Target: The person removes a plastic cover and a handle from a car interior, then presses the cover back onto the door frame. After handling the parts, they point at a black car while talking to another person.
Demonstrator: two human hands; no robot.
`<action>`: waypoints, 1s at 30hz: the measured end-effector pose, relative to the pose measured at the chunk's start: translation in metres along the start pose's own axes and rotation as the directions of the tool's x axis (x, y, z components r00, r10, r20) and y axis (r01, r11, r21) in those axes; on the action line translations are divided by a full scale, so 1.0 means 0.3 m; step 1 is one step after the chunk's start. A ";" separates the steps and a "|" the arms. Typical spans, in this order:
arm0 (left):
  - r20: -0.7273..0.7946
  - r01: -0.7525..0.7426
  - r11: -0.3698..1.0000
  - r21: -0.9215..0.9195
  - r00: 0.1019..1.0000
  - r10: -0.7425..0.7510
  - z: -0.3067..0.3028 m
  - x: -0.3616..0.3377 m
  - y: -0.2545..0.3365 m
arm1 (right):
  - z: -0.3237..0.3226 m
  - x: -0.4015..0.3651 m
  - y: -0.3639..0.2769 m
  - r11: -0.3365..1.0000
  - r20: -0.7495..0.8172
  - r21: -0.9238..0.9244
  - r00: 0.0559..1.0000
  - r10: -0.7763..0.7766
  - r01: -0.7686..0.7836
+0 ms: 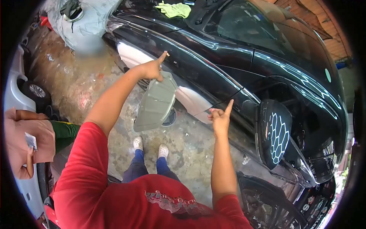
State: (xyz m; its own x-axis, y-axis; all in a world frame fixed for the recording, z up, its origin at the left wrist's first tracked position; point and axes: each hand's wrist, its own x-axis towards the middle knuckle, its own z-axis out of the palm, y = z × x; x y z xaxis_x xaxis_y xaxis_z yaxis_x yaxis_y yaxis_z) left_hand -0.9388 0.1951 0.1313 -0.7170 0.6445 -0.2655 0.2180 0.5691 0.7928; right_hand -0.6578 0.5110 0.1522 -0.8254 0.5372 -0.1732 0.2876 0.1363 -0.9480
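Note:
My left hand (151, 70) grips the top edge of a grey-green ridged panel (155, 103), which hangs below it. The index finger of that hand stretches toward the black car's fender (179, 65). My right hand (220, 121) holds nothing; its index finger points at the car's side near the seam between fender and door, and its other fingers curl in. A pale, matte patch (194, 100) shows on the lower fender between my hands. The car's side mirror (275, 133) sticks out to the right of my right hand.
Yellow-green gloves (173, 10) lie on the hood, and a grey cover (91, 19) drapes at the car's front. Another person (34, 141) stands at the left beside a light-coloured vehicle (19, 91). A dark car part (263, 202) lies at lower right on the stained floor (84, 87).

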 end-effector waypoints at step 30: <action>0.062 0.039 0.994 0.101 0.997 -0.046 0.304 -0.882 -0.162 | 0.051 -0.031 0.475 0.993 0.309 0.047 0.947 0.085 -0.105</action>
State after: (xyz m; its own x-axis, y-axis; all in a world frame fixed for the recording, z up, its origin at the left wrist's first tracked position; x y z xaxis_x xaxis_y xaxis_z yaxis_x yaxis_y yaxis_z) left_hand -0.6994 0.0435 0.1129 -0.6840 0.6482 -0.3346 0.2557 0.6427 0.7222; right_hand -0.6164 0.5127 0.0146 -0.9076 0.2628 -0.3274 0.3494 0.0404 -0.9361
